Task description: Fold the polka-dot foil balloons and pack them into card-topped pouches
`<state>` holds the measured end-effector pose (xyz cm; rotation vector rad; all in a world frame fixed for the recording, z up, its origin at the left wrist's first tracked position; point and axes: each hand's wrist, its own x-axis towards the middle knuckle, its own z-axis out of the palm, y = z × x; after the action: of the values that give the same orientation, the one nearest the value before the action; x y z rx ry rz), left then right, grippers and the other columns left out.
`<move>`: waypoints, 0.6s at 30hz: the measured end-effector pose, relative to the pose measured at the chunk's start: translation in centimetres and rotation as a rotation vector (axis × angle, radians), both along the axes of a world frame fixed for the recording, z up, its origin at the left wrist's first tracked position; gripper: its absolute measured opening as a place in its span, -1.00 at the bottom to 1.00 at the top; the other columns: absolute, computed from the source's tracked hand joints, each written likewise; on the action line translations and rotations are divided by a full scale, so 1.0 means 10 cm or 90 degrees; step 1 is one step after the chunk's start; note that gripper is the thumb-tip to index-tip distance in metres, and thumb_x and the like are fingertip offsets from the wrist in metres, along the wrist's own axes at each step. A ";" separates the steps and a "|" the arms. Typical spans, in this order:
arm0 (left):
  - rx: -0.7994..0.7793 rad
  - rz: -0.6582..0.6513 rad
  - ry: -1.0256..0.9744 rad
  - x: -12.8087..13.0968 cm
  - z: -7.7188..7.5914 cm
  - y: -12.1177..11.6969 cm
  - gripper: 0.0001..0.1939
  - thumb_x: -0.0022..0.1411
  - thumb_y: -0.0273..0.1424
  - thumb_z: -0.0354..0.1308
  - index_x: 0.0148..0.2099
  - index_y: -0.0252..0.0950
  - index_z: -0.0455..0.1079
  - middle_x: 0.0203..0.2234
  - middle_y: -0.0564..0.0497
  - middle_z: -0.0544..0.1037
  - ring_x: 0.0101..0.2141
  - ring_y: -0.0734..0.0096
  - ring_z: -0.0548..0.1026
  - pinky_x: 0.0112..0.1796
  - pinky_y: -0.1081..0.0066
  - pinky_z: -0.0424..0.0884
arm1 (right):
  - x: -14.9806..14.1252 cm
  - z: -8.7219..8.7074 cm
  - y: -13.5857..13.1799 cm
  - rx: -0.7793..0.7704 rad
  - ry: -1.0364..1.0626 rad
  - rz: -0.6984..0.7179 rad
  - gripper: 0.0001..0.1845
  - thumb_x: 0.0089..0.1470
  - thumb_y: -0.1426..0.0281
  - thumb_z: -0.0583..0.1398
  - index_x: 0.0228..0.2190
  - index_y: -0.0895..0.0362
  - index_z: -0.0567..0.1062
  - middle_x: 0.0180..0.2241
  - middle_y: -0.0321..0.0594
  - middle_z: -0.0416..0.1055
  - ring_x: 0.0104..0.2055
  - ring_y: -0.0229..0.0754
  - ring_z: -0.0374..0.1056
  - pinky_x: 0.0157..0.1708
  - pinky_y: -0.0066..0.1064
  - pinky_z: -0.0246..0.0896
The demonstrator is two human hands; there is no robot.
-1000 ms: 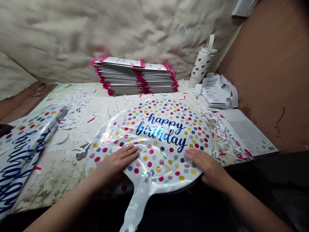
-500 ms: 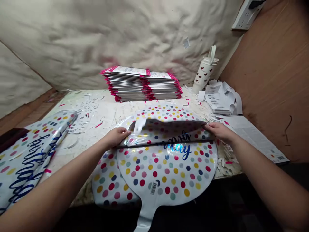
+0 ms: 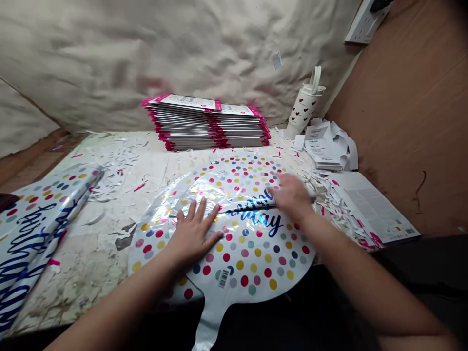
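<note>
A flat foil balloon with colored dots and blue script lies in front of me. A fold runs across its middle, and its tail with a barcode hangs over the table's front edge. Another dotted foil balloon shows beneath it on the left. My left hand rests flat on the upper balloon near the fold, fingers spread. At the fold's right part, my right hand is bent over the foil. Motion blurs its fingers, so I cannot make out a grip.
More folded dotted foil balloons lie at the left. Pink-and-white packets are stacked at the back. A white tumbler with hearts, a label roll and a printed card stand or lie right. Paper scraps litter the table.
Both hands have left the raised folded edge, which now lies pressed down. My left hand has moved right and flattened on the foil; my right hand has moved left along the fold.
</note>
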<state>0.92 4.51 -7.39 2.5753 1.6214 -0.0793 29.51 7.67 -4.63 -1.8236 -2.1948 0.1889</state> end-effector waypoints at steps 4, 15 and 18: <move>-0.003 0.015 0.010 0.00 0.02 0.02 -0.30 0.19 0.07 -0.22 0.29 -0.11 -0.15 0.26 -0.23 -0.15 0.20 -0.22 -0.19 0.01 -0.23 -0.09 | -0.32 -0.19 -0.34 -0.102 -0.024 0.160 -0.17 -0.05 -0.12 0.03 0.18 -0.03 0.04 0.23 -0.29 -0.03 0.25 -0.06 -0.15 0.22 -0.22 -0.32; -0.023 -0.038 -0.051 0.68 0.05 -0.06 -0.15 0.17 0.09 -0.25 0.29 -0.46 -0.13 0.24 -0.28 -0.13 0.22 -0.10 -0.23 0.12 -0.03 -0.15 | 0.47 -0.25 -0.75 -0.076 -0.002 -0.134 -0.26 -0.02 -0.07 0.01 0.14 -0.02 0.16 0.06 0.04 0.23 0.16 0.26 0.03 0.12 0.13 -0.19; -0.046 -0.027 -0.060 0.80 0.03 -0.07 -0.12 0.16 0.12 -0.26 0.29 -0.46 -0.13 0.24 -0.28 -0.11 0.22 -0.13 -0.23 0.12 -0.05 -0.17 | 0.36 -0.18 -0.47 -0.090 0.199 -0.288 -0.10 0.01 -0.10 -0.06 0.21 0.21 -0.03 0.11 0.19 0.12 0.18 0.27 -0.02 0.08 0.15 -0.10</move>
<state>8.96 3.77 -7.14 2.5190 1.5046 -0.0200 33.13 2.96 -6.39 -2.1413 -1.5539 0.5022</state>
